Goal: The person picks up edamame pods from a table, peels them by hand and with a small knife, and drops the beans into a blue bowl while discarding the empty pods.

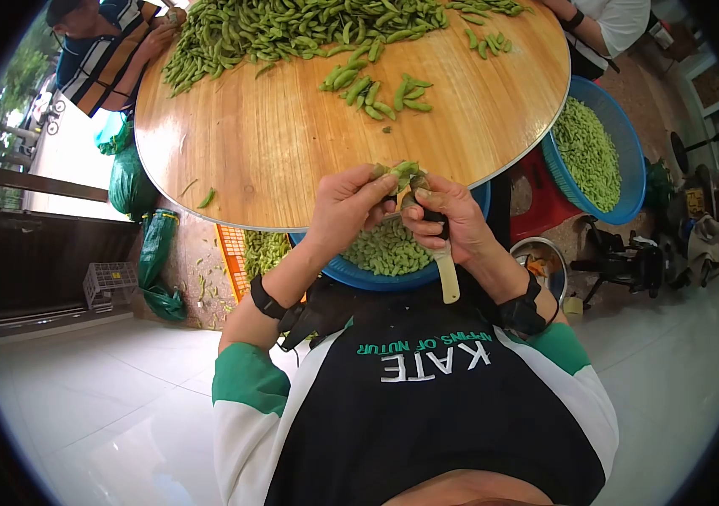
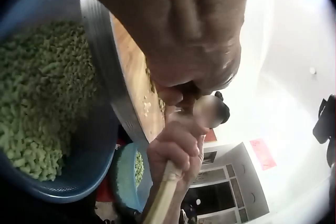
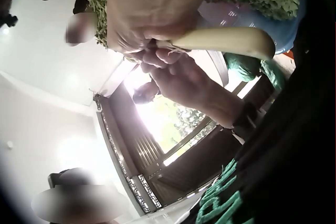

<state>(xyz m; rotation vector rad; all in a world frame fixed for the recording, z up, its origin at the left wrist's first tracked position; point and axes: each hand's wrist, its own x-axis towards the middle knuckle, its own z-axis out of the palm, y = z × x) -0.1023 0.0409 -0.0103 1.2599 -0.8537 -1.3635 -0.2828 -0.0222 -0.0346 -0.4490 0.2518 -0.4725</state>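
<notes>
Over the near table edge, my left hand [image 1: 347, 202] pinches a green soybean pod [image 1: 408, 171] between thumb and fingertips. My right hand [image 1: 454, 218] meets it there, its fingers curled round a tool with a long cream handle [image 1: 448, 278]. That handle points back toward my body, and the tool's working end is hidden by the fingers. Dark covers show on some fingertips. Below both hands, a blue basin [image 1: 351, 277] holds shelled green beans [image 1: 389, 249]. In the right wrist view the cream handle [image 3: 226, 42] sticks out from under the right hand.
Loose pods [image 1: 376, 94] lie on the round wooden table [image 1: 250, 143], before a large heap of pods [image 1: 292, 29]. Right of it stands a blue basket [image 1: 634, 160] of shelled beans. An orange crate [image 1: 231, 257] and metal bowl [image 1: 552, 257] flank me. Two people sit across.
</notes>
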